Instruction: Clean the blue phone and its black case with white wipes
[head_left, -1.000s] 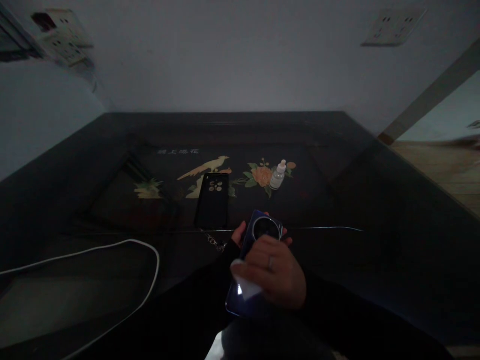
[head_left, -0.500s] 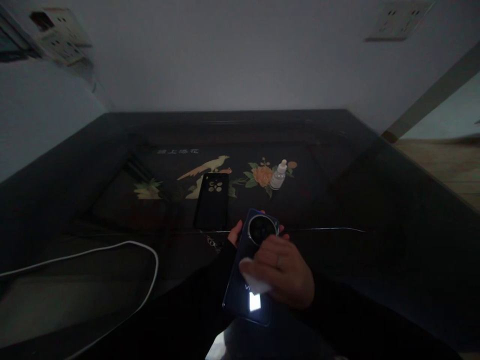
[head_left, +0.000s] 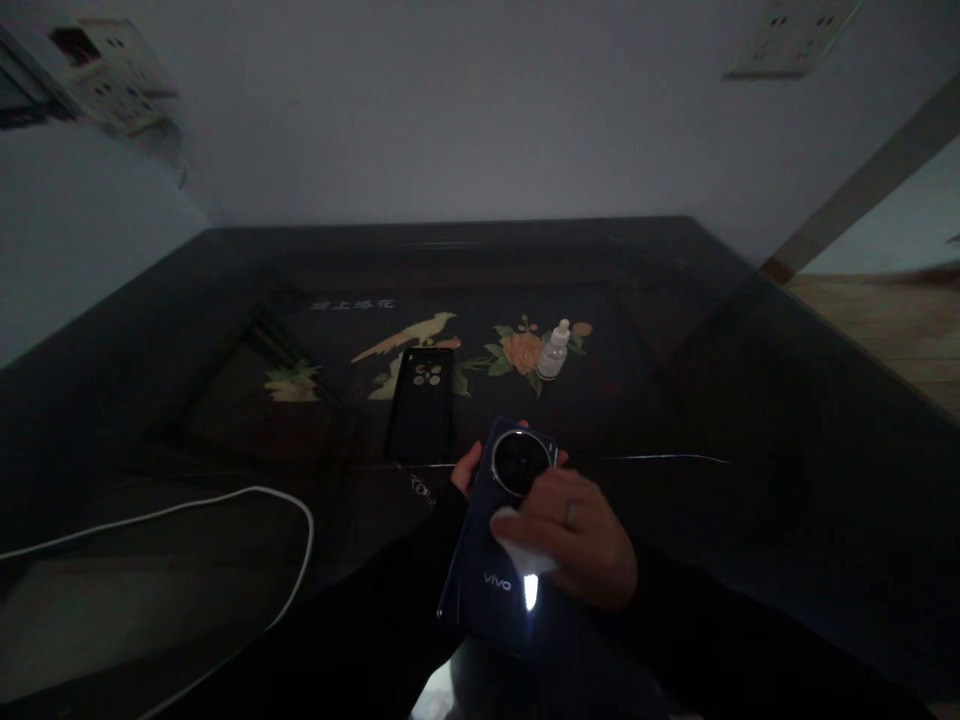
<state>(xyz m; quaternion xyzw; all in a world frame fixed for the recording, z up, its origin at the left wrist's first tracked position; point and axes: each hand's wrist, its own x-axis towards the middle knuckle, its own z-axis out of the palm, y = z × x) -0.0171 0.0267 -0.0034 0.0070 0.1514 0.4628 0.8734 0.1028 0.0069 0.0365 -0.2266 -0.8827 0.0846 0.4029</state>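
A dark blue smartphone (head_left: 480, 560) is held back side up, its large round camera at the top and "vivo" printed lower down. My left hand (head_left: 466, 468) grips it from beneath, with a thumb at the left edge and fingertips showing past the right edge. Over the phone's back is my right hand (head_left: 577, 535), wearing a ring and closed on a white cloth (head_left: 525, 550) that lies against the surface. A black phone case (head_left: 421, 405) with a camera cutout rests on the table beyond, a strap at its lower end.
On the dark table (head_left: 637, 420), a small white-capped dropper bottle (head_left: 554, 350) stands over a printed flower. A white cable (head_left: 300, 500) curves along the left. Sockets (head_left: 124, 80) are on the wall at the left, with another socket plate (head_left: 791, 40) at the right.
My right hand has shifted slightly right with the cloth, uncovering the whole "vivo" lettering. The phone has tilted a little, and the bright reflection on it has moved right.
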